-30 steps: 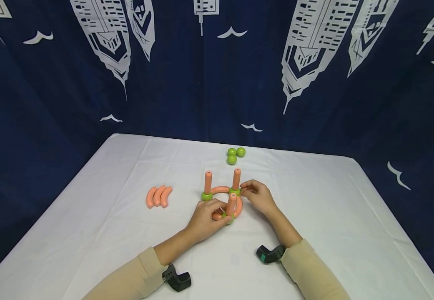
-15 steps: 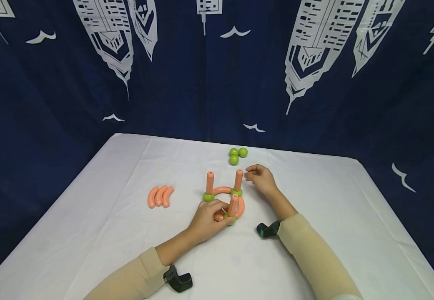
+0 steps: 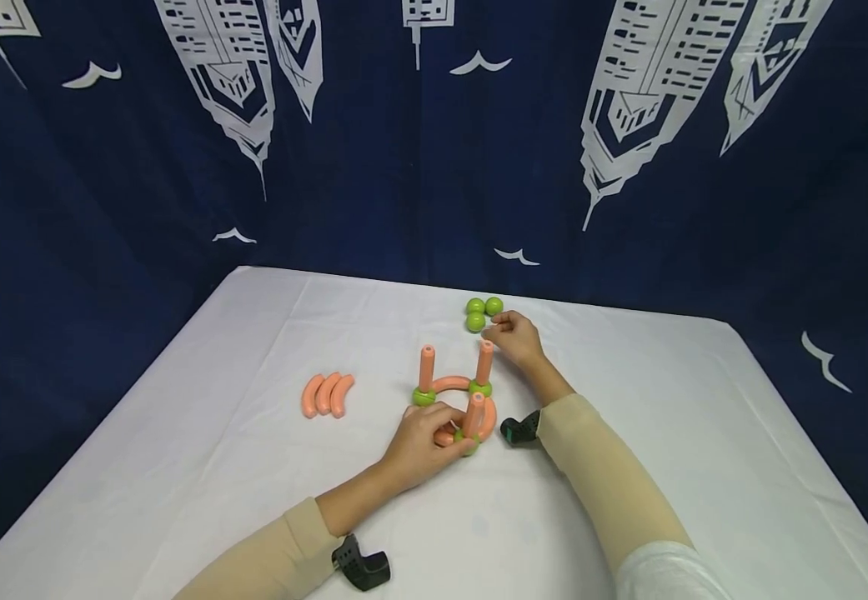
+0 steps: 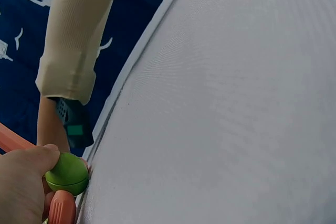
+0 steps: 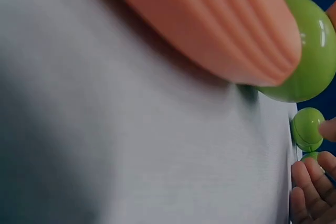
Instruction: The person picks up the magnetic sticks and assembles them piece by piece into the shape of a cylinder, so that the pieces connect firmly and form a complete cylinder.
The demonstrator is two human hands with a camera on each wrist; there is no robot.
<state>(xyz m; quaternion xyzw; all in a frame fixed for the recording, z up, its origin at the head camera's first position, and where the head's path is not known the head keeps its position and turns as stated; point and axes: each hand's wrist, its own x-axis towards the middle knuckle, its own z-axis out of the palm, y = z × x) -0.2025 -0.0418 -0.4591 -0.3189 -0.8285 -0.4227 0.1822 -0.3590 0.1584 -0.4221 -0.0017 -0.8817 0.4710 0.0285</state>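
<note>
A structure of curved orange pieces (image 3: 452, 383) and green balls (image 3: 423, 397) stands mid-table, with three orange sticks (image 3: 427, 368) upright on its balls. My left hand (image 3: 420, 447) pinches the front ball; in the left wrist view its thumb presses that green ball (image 4: 68, 174). My right hand (image 3: 519, 339) is beside three loose green balls (image 3: 475, 322) at the back, fingers slightly bent, nothing seen held. In the right wrist view, the right hand's fingers (image 5: 314, 184) are near a loose green ball (image 5: 308, 128); whether they touch it is unclear.
Three loose curved orange pieces (image 3: 327, 395) lie side by side to the left on the white tablecloth (image 3: 253, 467). A dark blue curtain (image 3: 373, 183) hangs behind the table's back edge. Each wrist wears a black camera mount (image 3: 362, 567).
My right hand has moved from the back right ball of the structure, away to the loose green balls. My left hand has stayed at the front ball.
</note>
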